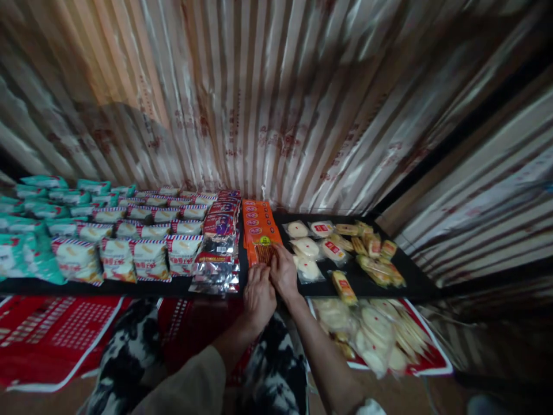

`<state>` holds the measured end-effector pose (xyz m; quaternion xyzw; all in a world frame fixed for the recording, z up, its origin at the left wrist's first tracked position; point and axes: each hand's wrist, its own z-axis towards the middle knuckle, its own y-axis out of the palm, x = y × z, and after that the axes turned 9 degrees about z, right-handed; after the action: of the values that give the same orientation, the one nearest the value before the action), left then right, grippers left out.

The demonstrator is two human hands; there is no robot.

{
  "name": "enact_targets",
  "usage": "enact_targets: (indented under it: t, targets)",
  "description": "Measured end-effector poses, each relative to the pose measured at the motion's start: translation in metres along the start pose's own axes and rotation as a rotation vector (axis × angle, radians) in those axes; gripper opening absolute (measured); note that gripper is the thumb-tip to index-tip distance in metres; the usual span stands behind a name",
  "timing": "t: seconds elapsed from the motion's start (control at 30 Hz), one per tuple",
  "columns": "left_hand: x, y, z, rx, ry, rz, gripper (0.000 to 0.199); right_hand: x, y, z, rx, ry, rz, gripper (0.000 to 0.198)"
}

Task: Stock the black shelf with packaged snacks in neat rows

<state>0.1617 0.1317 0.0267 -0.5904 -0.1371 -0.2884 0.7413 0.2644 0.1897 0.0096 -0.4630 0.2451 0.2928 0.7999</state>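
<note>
While hands touch orange packet, silver packets beside

A black tabletop runs along the striped wall, just ahead of the hands. Directly beyond the hands lies a row of orange packs, the nearest one under the fingertips. Just left of the hands sit silver-and-red packs; farther left, rows of white striped packs, then teal packs well off to the left. Just right of the hands lie clear packs of round white cakes, and beyond these small yellow wrapped bars.
</note>
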Motion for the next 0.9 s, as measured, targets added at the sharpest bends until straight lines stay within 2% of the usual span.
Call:
enact_targets:
  t: [0.2,0.37,0.5,0.67,0.8,0.9]
  targets:
    - [-0.015,-0.02,-0.041,-0.005,-0.032,-0.167,0.04,-0.042,-0.004,-0.048,-0.029,0.002,0.151,0.04]
    - [-0.044,-0.033,-0.084,-0.008,-0.012,-0.22,0.03,-0.068,0.009,-0.099,-0.073,-0.005,0.211,0.038]
    - [-0.083,-0.038,-0.119,-0.139,-0.11,-0.168,0.026,-0.085,0.036,-0.139,-0.324,0.074,0.208,0.04]
    - [-0.132,-0.042,-0.141,-0.435,-0.314,-0.061,0.025,-0.095,0.082,-0.17,-0.67,0.234,0.085,0.037]
    - [-0.161,-0.045,-0.145,-0.514,-0.406,-0.059,0.022,-0.091,0.112,-0.181,-0.906,0.308,0.006,0.031]
    - [-0.177,-0.041,-0.147,-0.556,-0.517,-0.053,0.018,-0.082,0.122,-0.187,-0.999,0.329,0.004,0.028]
